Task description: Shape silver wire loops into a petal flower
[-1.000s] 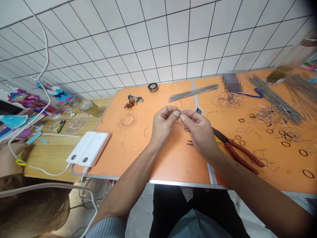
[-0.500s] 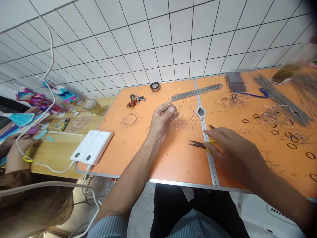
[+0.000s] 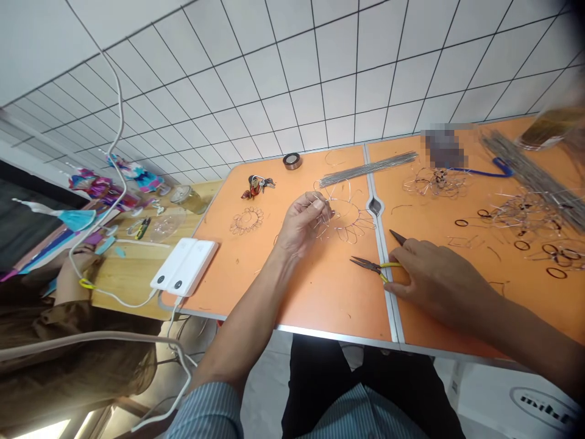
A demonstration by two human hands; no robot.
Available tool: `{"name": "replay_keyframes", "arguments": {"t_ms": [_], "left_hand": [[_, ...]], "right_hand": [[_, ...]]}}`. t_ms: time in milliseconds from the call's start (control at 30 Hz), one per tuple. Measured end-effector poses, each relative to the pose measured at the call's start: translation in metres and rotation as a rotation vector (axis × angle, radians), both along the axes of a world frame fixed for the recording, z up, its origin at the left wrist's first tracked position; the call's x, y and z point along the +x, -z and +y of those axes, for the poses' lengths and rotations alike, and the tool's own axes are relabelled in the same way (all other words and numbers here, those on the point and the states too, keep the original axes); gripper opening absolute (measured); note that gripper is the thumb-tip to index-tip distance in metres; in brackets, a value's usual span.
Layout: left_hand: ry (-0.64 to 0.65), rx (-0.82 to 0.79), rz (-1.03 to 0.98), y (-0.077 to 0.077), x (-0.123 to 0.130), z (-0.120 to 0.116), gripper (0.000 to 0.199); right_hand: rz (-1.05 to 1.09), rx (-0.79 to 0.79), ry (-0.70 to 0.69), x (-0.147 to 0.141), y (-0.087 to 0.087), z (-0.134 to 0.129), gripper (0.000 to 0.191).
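Observation:
My left hand (image 3: 299,224) pinches a thin wire ring with looped petals (image 3: 350,235) above the orange table (image 3: 329,299). To the right, my right hand (image 3: 429,268) rests on the table with its fingers curled around a dark pointed tool (image 3: 397,236). Beside its fingertips lie open-jawed pliers with yellow handles (image 3: 368,264); whether the hand also grips them is unclear. A second wire ring with loops (image 3: 247,221) lies to the left, and a bundle of straight wires (image 3: 368,169) lies behind my left hand.
At the back are a tape roll (image 3: 291,161) and a small dark figure (image 3: 258,186). White power banks (image 3: 185,268) with cables sit at the left edge. Wire tangles (image 3: 521,213), black rings (image 3: 556,273) and more straight wires (image 3: 539,177) spread rightward. Another person's arm (image 3: 68,286) is far left.
The view has shifted slightly, so most objects appear further right. My right fingers have closed more around the dark tool. My left hand still holds the wire ring.

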State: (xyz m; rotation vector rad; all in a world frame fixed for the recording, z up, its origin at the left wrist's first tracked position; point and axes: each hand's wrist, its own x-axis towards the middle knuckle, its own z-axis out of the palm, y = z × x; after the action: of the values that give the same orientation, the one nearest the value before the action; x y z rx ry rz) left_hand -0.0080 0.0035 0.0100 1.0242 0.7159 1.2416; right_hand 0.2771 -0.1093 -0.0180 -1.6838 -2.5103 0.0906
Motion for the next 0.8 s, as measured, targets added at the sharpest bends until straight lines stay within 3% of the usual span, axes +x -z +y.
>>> {"name": "replay_keyframes", "arguments": {"t_ms": [133, 267, 433, 633, 733, 800], "left_hand": [[0.008, -0.03, 0.027, 0.004, -0.002, 0.003, 0.061], [0.035, -0.054, 0.004, 0.007, -0.004, 0.005, 0.059], [0.072, -0.078, 0.002, 0.009, -0.005, 0.006, 0.058], [0.119, -0.089, 0.044, 0.01, -0.01, 0.008, 0.053], [0.164, -0.077, 0.064, 0.01, -0.01, 0.009, 0.052], [0.193, -0.069, 0.073, 0.01, -0.009, 0.009, 0.055]], "right_hand": [[-0.021, -0.187, 0.063, -0.015, -0.014, 0.004, 0.014], [-0.118, -0.347, 0.067, -0.036, -0.031, 0.005, 0.018], [-0.066, -0.326, 0.039, -0.042, -0.034, 0.002, 0.021], [0.109, -0.244, 0.008, -0.019, -0.023, -0.01, 0.015], [0.255, -0.288, 0.037, -0.005, -0.034, -0.01, 0.027], [0.306, -0.238, 0.03, 0.003, -0.047, -0.005, 0.023]]}}
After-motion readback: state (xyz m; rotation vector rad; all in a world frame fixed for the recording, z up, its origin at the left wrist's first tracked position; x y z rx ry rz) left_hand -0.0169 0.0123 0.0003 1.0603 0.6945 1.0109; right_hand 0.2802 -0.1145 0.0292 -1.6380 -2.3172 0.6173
